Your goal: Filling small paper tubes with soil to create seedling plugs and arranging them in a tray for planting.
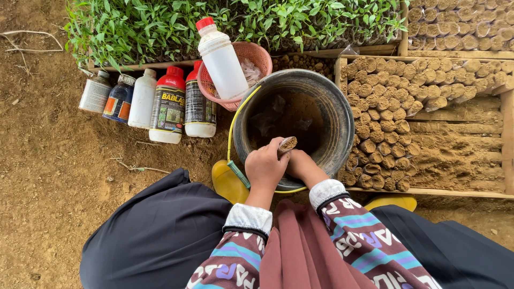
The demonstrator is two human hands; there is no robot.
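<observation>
The left hand point(265, 167) has its grip closed round a small soil-filled tube point(287, 144), held over the near rim of the dark bucket point(336, 115). The right hand point(301, 165) sits just beside it inside the bucket, its grip hidden. Filled tubes point(375, 123) stand packed in the wooden tray point(507, 128) to the right.

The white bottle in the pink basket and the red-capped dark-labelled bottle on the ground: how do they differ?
The white bottle leans tilted inside the pink basket; the dark-labelled bottle stands in a row on the soil. The white bottle shows plain translucent plastic with no label visible; the dark-labelled bottle carries a printed wrap. The white bottle looks taller, though nearer the camera. Both have red caps.
</observation>
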